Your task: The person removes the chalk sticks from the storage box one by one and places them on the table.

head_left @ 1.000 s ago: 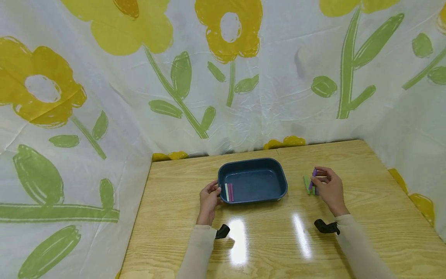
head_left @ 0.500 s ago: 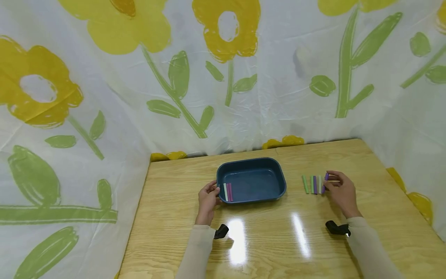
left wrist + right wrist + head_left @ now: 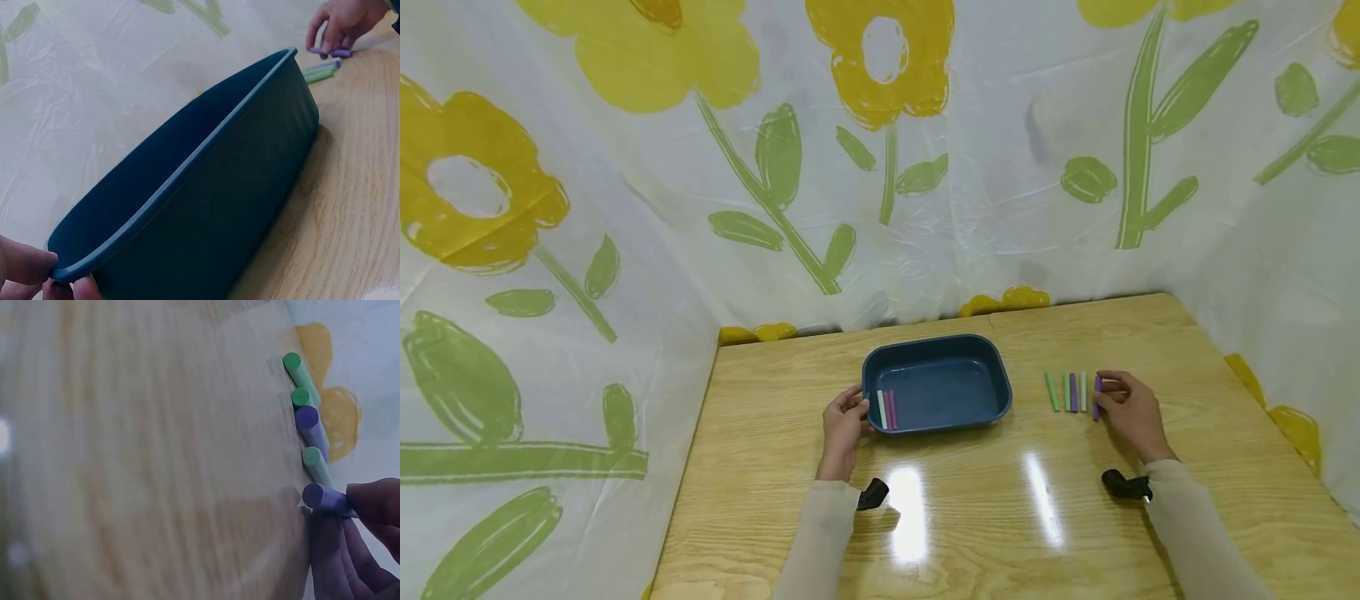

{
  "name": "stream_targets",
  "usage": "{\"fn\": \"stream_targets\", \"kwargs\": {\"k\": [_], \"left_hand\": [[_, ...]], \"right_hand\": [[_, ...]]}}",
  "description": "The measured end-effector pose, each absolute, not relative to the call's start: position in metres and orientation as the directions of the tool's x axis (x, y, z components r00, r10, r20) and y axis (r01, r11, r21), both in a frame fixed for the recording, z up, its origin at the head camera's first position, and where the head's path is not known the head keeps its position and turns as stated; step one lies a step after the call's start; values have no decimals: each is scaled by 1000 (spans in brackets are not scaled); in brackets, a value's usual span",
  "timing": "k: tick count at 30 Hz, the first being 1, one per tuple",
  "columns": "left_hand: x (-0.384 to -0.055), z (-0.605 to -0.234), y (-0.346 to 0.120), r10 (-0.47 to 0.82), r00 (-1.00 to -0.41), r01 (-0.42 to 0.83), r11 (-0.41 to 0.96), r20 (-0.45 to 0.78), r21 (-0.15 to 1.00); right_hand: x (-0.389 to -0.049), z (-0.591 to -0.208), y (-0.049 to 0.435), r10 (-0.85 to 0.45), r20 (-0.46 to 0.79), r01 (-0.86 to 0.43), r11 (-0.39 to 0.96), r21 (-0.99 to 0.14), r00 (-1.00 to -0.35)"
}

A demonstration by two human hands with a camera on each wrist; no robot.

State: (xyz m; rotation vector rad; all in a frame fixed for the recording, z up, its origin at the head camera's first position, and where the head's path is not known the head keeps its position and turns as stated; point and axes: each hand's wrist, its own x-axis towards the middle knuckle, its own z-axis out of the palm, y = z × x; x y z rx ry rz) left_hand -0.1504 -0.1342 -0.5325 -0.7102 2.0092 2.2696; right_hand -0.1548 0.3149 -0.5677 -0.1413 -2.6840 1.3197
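My left hand (image 3: 842,429) grips the left end of a dark blue tray (image 3: 951,412), thumb over the rim and fingertips below it in the left wrist view. Inside, against the left wall, lie a white chalk stick (image 3: 882,409) and two magenta chalk sticks (image 3: 892,409). At the right, my right hand (image 3: 1135,414) pinches a purple chalk stick (image 3: 328,500) between thumb and fingers, low at the table. This stick forms the right end of a row with two green chalk sticks (image 3: 1052,392), another purple chalk stick (image 3: 1073,392) and a pale green chalk stick (image 3: 317,465).
The wooden table (image 3: 970,517) backs onto a white sheet (image 3: 1000,208) printed with yellow flowers, which also rises on the left and right. Table surface lies between the tray and the chalk row. A black wrist mount (image 3: 1126,485) sits on each forearm.
The right hand has carried the purple chalk stick from over the row to its right end and lowered it there. The left hand keeps its grip on the tray.
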Motion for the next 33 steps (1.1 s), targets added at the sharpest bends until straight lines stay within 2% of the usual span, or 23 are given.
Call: {"fn": "stream_targets", "kwargs": {"k": [10, 19, 27, 33], "left_hand": [[-152, -531, -135, -279, -893, -319, -162, -354, 934], [-151, -530, -134, -277, -899, -302, -171, -340, 938], [-150, -530, -133, -284, -899, -296, -170, -335, 940], [-149, -533, -133, -283, -900, -292, -172, -331, 941]], "right_hand": [[-160, -565, 312, 137, 104, 7, 635, -773, -985], [-155, -556, 304, 186, 107, 29, 609, -793, -977], [-159, -531, 268, 131, 220, -122, 521, -845, -967], [-166, -528, 230, 97, 260, -187, 465, -865, -961]]}}
